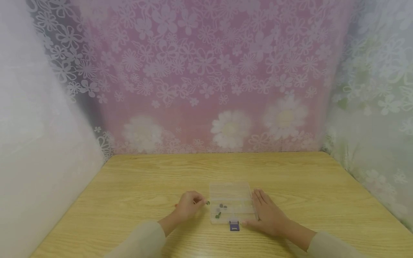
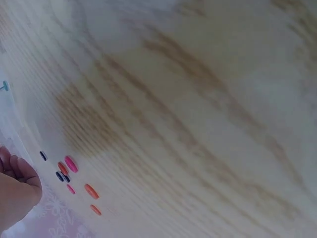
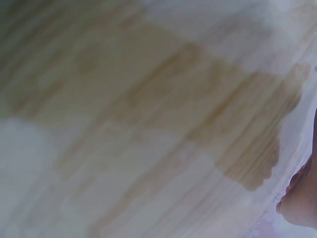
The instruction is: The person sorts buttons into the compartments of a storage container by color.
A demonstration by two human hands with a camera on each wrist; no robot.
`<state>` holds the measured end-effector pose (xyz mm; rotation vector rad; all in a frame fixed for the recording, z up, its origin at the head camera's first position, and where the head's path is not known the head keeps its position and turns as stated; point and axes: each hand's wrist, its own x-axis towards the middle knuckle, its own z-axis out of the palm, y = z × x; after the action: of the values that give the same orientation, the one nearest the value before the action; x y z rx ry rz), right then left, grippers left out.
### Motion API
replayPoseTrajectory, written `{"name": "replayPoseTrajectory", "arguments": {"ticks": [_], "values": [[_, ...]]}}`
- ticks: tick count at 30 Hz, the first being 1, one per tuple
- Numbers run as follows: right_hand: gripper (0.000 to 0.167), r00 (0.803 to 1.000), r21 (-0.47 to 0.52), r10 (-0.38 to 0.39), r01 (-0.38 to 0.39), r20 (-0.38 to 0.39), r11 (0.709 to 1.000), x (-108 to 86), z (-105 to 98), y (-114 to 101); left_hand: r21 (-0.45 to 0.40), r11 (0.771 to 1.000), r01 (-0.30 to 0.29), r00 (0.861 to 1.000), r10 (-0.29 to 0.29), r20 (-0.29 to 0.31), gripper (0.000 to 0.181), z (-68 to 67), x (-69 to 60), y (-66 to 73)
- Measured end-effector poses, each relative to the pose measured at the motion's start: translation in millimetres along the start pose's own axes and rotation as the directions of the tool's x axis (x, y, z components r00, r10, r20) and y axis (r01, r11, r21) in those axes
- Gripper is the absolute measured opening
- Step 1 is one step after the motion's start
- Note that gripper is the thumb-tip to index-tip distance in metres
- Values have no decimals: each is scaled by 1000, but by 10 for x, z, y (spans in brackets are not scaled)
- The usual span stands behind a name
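My left hand (image 1: 189,206) is just left of a clear plastic box (image 1: 229,190). Its thumb and forefinger pinch a small green button-like disc (image 1: 208,202) beside the box's left wall. Inside the box lie a few dark discs (image 1: 221,205) and green discs (image 1: 217,216). A purple latch (image 1: 234,225) sticks out at its front. My right hand (image 1: 271,216) rests along the box's right side with straight fingers, the thumb near the front corner. In the left wrist view, several pink, orange and dark discs (image 2: 91,191) lie on the table near my left hand (image 2: 19,186).
The wooden table (image 1: 155,172) carries the box and the loose discs. Behind it hangs a pink flowered curtain (image 1: 200,71), with pale sheets on both sides. The right wrist view shows mostly blurred tabletop (image 3: 148,99) and part of my right hand (image 3: 299,203).
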<state>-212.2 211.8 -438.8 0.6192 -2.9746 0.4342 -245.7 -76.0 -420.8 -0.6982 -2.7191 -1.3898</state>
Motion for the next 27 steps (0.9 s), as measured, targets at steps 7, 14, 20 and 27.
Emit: {"name": "replayPoseTrajectory", "arguments": {"ticks": [7, 14, 20, 27], "values": [[102, 1000, -4, 1, -1, -10, 1000, 5, 0, -1, -23, 999, -27, 1000, 27, 4, 13, 42, -20, 40], [102, 999, -23, -11, 10, -38, 1000, -1, 29, 9, -62, 997, -46, 999, 47, 17, 13, 128, -31, 89], [101, 999, -26, -8, 7, -38, 1000, -2, 37, 15, -94, 994, -61, 998, 64, 29, 13, 208, -44, 168], [103, 1000, -30, -6, 5, -31, 1000, 7, 42, 18, -94, 994, -56, 997, 60, 41, 12, 270, -62, 206]]}}
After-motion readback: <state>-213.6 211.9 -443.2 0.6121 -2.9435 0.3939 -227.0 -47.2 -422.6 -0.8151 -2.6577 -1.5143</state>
